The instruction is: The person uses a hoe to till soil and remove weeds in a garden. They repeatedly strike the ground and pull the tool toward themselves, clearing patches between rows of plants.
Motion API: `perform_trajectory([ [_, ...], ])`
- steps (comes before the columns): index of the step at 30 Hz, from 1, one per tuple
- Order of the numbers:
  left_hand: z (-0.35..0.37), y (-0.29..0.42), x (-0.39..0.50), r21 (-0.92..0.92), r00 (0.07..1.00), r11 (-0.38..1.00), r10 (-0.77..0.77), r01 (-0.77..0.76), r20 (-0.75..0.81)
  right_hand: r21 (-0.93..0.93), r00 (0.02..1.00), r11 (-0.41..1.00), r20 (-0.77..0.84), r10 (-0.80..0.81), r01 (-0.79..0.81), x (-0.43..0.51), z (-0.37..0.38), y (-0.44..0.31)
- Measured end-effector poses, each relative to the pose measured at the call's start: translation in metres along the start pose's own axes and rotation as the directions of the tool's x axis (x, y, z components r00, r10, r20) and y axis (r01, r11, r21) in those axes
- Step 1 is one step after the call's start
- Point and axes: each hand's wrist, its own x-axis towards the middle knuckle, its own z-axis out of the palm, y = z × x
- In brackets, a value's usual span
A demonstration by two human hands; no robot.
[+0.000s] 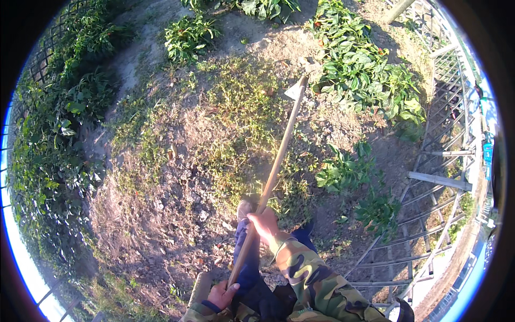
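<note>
Both of my hands grip a long wooden-handled hoe (280,154). My left hand (222,295) closes around the handle's near end, low in the view. Farther up the shaft, my right hand (265,225) is wrapped around it, in front of my legs. The shaft runs up and slightly right, away from me. At its far end the pale metal blade (295,91) shows beside leafy pepper plants (358,60). Whether the blade touches the soil I cannot tell. Low weeds (241,120) cover the ground left of the shaft.
A lattice fence of poles (438,181) curves along the right side. Dense climbing foliage (52,161) lines the left. Smaller green plants (348,169) grow between the shaft and the fence, and another bushy plant (189,38) stands farther off. Dry, crumbly soil (132,225) lies at the left.
</note>
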Motion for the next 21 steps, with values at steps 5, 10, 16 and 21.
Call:
perform_trajectory([
  [5,0.048,0.087,0.093,-0.148,0.996,0.987,0.073,-0.066,0.041,0.057,0.992,0.998,-0.124,0.031,-0.024,0.002,-0.018,-0.042],
  [10,0.082,0.117,0.107,-0.167,0.993,0.980,0.112,-0.105,0.037,0.064,0.996,0.997,-0.066,0.057,-0.053,0.002,-0.046,-0.041],
  [16,0.095,0.120,0.095,0.043,0.984,0.984,0.173,-0.175,0.044,0.184,0.993,0.980,-0.067,0.093,-0.079,-0.020,-0.056,-0.033],
  [21,0.086,0.141,0.075,-0.386,0.890,0.906,0.312,-0.174,0.331,0.227,0.998,0.972,0.025,0.062,-0.066,-0.031,-0.083,-0.073],
])
